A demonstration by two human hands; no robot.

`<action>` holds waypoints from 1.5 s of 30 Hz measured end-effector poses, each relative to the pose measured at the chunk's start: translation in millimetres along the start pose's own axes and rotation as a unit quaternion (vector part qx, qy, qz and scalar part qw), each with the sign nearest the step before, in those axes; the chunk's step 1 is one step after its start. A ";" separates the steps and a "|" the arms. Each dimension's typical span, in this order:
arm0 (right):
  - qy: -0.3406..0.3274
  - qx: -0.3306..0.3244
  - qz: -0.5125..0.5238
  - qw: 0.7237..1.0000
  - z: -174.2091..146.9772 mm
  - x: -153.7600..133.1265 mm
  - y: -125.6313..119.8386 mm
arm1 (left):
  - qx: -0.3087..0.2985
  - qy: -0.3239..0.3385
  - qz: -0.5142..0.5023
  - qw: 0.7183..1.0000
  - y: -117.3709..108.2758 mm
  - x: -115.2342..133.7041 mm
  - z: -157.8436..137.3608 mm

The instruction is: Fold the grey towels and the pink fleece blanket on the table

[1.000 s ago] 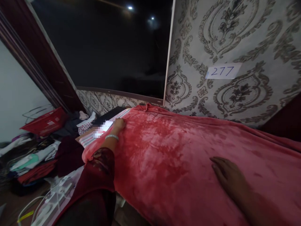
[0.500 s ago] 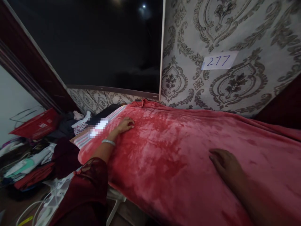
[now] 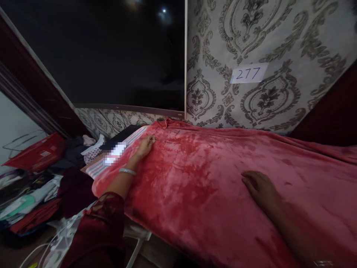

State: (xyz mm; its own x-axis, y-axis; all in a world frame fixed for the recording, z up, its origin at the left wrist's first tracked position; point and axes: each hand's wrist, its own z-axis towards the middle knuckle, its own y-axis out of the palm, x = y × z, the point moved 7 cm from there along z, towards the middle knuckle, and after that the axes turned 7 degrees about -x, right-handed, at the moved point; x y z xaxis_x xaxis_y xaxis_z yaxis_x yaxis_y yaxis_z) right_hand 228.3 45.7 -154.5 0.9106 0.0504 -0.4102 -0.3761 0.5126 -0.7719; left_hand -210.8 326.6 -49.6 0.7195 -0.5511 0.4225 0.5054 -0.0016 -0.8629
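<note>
A plush red-pink blanket (image 3: 178, 178) lies spread over a long surface along the wall. On its far left part is my left hand (image 3: 145, 146), fingers drawn together and curled against the fabric in a pinch. A light bracelet (image 3: 127, 171) circles that wrist. Farther right, my right hand (image 3: 258, 186) rests low over the blanket, fingers extended and thumb apart, with nothing held. A striped cloth (image 3: 96, 166) shows beyond the blanket's left edge, partly under a blurred patch.
Behind the blanket are a large dark screen (image 3: 111, 56) and patterned wallpaper bearing a paper marked 277 (image 3: 249, 73). At left, heaped clothes (image 3: 30, 201) lie near a red bag (image 3: 39, 152). White cables (image 3: 33, 253) run at the lower left.
My left hand has moved slightly toward the wall and its fingers have closed together. The right hand keeps nearly the same pose. The view has shifted a little to the right.
</note>
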 end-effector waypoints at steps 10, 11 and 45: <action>0.018 -0.004 0.008 1.000 0.7 -5.6 -1.1 | 0.080 -0.088 0.169 0.978 -50.0 45.8 -6.8; 0.021 0.003 0.009 1.000 -0.1 -5.1 -1.7 | 0.078 -0.077 0.179 0.978 -56.2 50.0 -8.3; 0.011 0.130 -0.018 0.991 64.1 -57.6 -250.4 | 0.196 0.025 0.150 0.969 -158.7 198.3 -36.5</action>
State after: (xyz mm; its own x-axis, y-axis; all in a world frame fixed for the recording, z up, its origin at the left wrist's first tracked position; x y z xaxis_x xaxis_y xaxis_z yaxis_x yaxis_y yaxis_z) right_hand 281.0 -30.6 93.6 0.9179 0.0114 -0.3968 -0.2840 0.7170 -0.6366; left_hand -165.8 187.2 161.0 0.8432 -0.5171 0.1472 0.4263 0.4762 -0.7691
